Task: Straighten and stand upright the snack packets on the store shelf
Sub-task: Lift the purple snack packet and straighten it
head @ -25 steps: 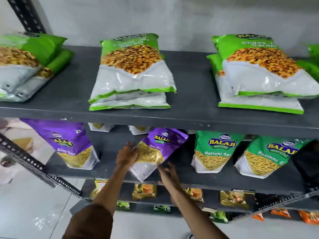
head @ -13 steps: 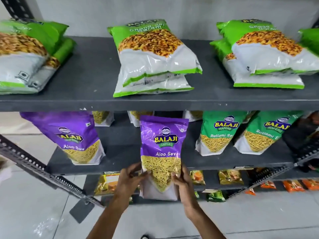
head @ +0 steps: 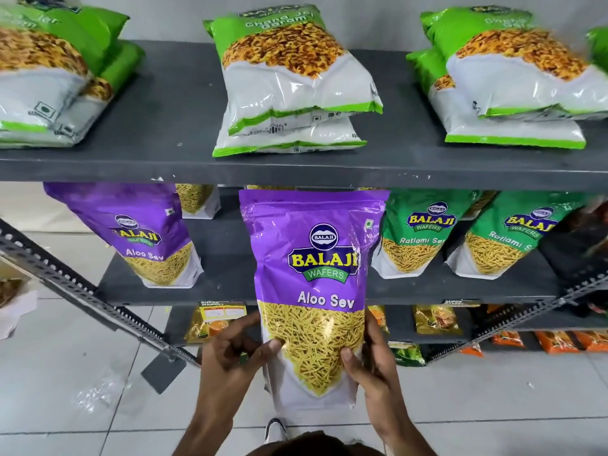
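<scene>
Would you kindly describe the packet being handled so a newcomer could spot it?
Below the top shelf of flat-lying green-and-white packs, look centre. The purple Aloo Sev packet is upright, off the shelf, between the left hand and right hand; its twin sits shelved.

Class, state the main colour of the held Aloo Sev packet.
Purple, seen in the head view: Aloo Sev packet.

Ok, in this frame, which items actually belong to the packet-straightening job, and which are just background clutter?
Belongs to the job:
- purple Aloo Sev foil packet, held by left hand and right hand
- second purple Aloo Sev packet on the grey metal middle shelf
- green Ratlami Sev packets
- flat green-and-white Chana packets

Just lying about:
- crumpled clear plastic wrap on the floor
- white shoe
</scene>
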### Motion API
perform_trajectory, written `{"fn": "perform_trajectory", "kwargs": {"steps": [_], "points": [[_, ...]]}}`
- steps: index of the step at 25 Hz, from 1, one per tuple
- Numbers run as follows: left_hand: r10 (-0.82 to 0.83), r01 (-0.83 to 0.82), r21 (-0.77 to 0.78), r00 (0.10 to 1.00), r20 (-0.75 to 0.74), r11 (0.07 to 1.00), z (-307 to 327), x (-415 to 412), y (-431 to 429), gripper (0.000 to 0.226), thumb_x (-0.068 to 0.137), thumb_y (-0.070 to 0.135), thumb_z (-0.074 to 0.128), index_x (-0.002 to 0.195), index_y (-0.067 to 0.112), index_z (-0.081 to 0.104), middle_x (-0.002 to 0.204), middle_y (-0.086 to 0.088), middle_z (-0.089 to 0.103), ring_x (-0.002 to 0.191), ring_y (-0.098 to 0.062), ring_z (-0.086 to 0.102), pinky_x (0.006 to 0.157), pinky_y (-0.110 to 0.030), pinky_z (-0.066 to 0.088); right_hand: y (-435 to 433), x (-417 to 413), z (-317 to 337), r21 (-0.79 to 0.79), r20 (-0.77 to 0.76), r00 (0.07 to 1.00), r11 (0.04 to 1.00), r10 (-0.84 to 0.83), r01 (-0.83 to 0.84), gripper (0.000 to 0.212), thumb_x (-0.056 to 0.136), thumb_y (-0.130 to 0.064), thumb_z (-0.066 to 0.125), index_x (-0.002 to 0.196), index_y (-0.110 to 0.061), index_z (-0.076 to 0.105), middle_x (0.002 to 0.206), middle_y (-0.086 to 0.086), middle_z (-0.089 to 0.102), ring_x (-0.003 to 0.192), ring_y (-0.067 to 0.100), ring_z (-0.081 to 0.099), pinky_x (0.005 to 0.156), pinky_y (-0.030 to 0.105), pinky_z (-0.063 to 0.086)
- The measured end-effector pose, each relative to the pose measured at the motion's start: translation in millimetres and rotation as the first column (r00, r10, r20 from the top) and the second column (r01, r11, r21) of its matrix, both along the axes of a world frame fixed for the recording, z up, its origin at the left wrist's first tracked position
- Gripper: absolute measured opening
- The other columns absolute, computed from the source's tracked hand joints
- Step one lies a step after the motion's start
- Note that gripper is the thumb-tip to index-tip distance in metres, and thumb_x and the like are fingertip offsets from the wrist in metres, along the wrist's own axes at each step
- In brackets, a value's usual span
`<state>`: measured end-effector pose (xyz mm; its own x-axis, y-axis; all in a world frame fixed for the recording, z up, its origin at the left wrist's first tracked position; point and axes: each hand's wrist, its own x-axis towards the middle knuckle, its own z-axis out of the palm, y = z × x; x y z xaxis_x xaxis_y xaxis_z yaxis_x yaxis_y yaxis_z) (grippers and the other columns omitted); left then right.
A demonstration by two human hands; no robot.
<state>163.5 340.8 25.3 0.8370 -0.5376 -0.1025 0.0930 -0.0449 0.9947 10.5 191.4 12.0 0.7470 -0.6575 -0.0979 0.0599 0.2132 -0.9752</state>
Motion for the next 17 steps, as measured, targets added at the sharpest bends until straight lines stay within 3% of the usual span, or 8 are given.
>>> {"fn": "perform_trajectory", "kwargs": {"steps": [4,7,10,13,15,17], "points": [[-0.046,0.029,0.143,0.992,0.121,0.989,-26.4,26.2,-16.0,0.040,0.065,0.014,0.085,0.103,0.023,0.076,0.052,0.000,0.060,0.053,-0.008,0.046,0.054,-0.023,0.040,-20.9,26.2,-17.9,-0.032,-0.112,0.993,0.999,0.038,-0.041,0.062,0.077,-0.006,0.064,0.133,-0.026,0.048,0.122,-0.012,0.071,0.114,0.004,0.064,0.090,0.018,0.052],[-0.034,-0.025,0.275,0.978,0.207,0.961,-51.7,60.4,-38.5,0.044,0.064,0.009,0.088,0.105,0.017,0.075,0.055,0.006,0.069,0.051,0.004,0.059,0.057,-0.025,0.050,-40.3,59.0,-37.5,-0.116,-0.202,0.979,0.992,0.032,-0.056,0.070,0.075,0.001,0.065,0.128,-0.041,0.049,0.126,-0.008,0.068,0.118,0.006,0.061,0.098,0.023,0.049],[-0.009,-0.078,0.288,0.957,0.290,0.954,-60.7,94.4,-65.7,0.049,0.061,0.011,0.090,0.107,0.014,0.073,0.064,0.012,0.069,0.056,-0.002,0.061,0.060,-0.036,0.060,-59.7,97.1,-47.2,-0.201,-0.237,0.971,0.977,0.025,-0.074,0.074,0.081,0.014,0.062,0.124,-0.045,0.046,0.120,-0.006,0.068,0.109,-0.005,0.063,0.092,0.018,0.052],[0.031,-0.109,0.225,0.946,0.322,0.968,-60.0,123.5,-91.3,0.049,0.066,0.008,0.087,0.112,0.013,0.070,0.083,0.002,0.076,0.070,-0.009,0.069,0.064,-0.022,0.058,-81.0,135.8,-46.4,-0.253,-0.215,0.977,0.967,-0.016,-0.040,0.071,0.080,0.021,0.057,0.120,-0.037,0.045,0.115,-0.002,0.065,0.098,-0.015,0.063,0.084,0.010,0.054],[0.039,-0.111,0.201,0.943,0.330,0.973,-62.2,138.0,-104.9,0.050,0.068,0.005,0.085,0.114,0.011,0.068,0.086,-0.001,0.075,0.075,-0.013,0.071,0.068,-0.023,0.059,-92.2,154.6,-47.1,-0.288,-0.218,0.975,0.957,-0.032,-0.033,0.070,0.080,0.022,0.056,0.121,-0.034,0.042,0.114,0.001,0.063,0.101,-0.009,0.063,0.079,0.005,0.051],[0.016,-0.097,0.224,0.942,0.337,0.970,-71.5,145.6,-113.4,0.051,0.069,0.005,0.084,0.116,0.009,0.067,0.089,-0.001,0.074,0.078,-0.017,0.072,0.075,-0.036,0.062,-97.3,164.1,-53.4,-0.320,-0.249,0.968,0.947,-0.041,-0.042,0.069,0.081,0.020,0.057,0.122,-0.033,0.040,0.116,0.002,0.062,0.113,0.010,0.061,0.078,0.003,0.050]]}}
